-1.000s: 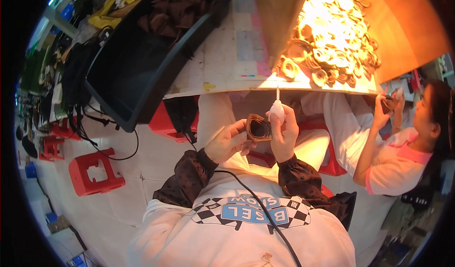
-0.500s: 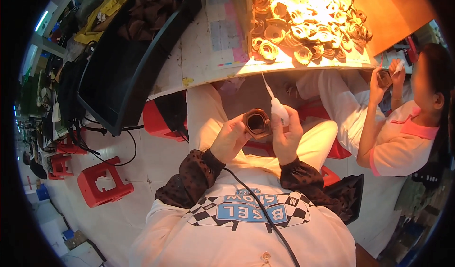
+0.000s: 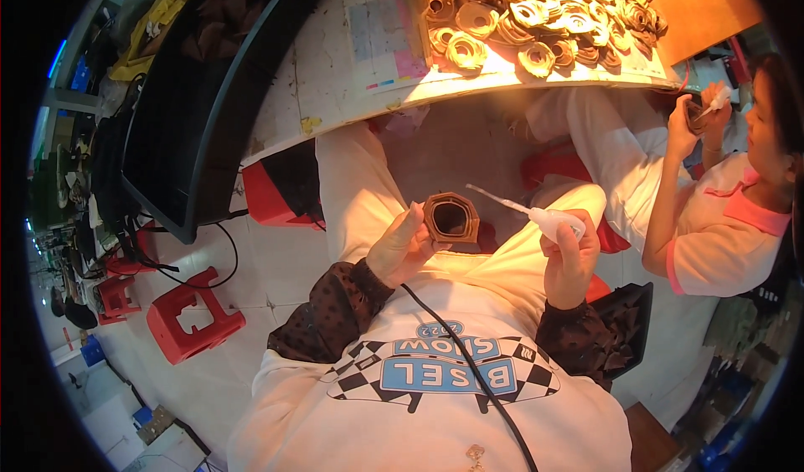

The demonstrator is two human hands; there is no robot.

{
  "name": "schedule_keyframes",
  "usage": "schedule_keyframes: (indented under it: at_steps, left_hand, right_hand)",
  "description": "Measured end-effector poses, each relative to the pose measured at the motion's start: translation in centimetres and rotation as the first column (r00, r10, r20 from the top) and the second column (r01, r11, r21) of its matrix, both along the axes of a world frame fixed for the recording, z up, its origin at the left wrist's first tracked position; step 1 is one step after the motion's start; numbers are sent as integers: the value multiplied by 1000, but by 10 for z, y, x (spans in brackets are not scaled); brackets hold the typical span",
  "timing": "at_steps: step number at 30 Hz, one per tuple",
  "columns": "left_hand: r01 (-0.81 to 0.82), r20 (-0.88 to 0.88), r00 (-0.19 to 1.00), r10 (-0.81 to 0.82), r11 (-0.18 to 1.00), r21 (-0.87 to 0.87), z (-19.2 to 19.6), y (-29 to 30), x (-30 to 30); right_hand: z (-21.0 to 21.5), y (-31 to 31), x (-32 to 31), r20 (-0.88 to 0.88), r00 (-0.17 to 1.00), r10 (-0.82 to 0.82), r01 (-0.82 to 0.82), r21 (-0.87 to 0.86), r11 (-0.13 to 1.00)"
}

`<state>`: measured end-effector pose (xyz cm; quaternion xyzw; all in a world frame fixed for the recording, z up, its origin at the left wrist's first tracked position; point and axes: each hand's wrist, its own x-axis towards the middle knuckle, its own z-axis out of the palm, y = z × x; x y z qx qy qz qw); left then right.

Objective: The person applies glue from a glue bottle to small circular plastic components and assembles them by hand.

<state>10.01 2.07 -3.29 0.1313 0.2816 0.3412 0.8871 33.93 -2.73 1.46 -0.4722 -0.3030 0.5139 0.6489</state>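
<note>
Over the person's lap (image 3: 356, 179), on the near side of the bench (image 3: 276, 124), the left hand (image 3: 402, 250) pinches a brown folded ring (image 3: 456, 237) by its left side, thumb and fingers pressed against the wall. The ring's angular mouth faces upward, and its far, right and near rims stand free of the fingers. To the right, the right hand (image 3: 574, 258) is curled around a white squeeze bottle (image 3: 554, 219), fingers wrapped about the body. The bottle's thin nozzle (image 3: 498, 198) points far and left; its tip shows just beside the far right rim of the ring, and I cannot tell whether the two touch.

Between the hands is open room, crossed by the nozzle. Farther off, between the knees, floor (image 3: 469, 149) shows, so a gap lies between the ring and the bench's near edge.

On the right part of the bench, a heap of brown rings (image 3: 544, 20) lies under strong light, the nearest ones just beside the edge, with an orange-brown board (image 3: 712, 7) to their right. At left, a long black tray (image 3: 155, 158) reaches past the near edge, brown pieces (image 3: 230, 7) in its far end. A red stool (image 3: 188, 330) is on the floor at near left. At right, a co-worker (image 3: 729, 233) sits near the right knee, and a black bin (image 3: 628, 330) of dark pieces sits beside the right sleeve (image 3: 574, 334), bounding the room there.
</note>
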Motion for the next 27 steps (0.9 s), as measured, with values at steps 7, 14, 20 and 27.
schedule_keyframes:
  at_steps: [7,14,20,27]
  left_hand:
    - [12,86,996,-10,1000,-23,4,-1,8]
    - [65,79,994,-72,995,79,4,2,10]
    - [72,85,993,-79,994,80,8,3,14]
    - [73,86,993,-80,994,87,1,3,12]
  right_hand:
    - [6,5,-3,54,998,-11,12,-22,1000]
    - [18,6,-11,307,951,-39,47,-19,999]
    - [16,6,-14,328,944,-47,58,-25,998]
    - [13,9,-14,342,939,-33,47,-33,998]
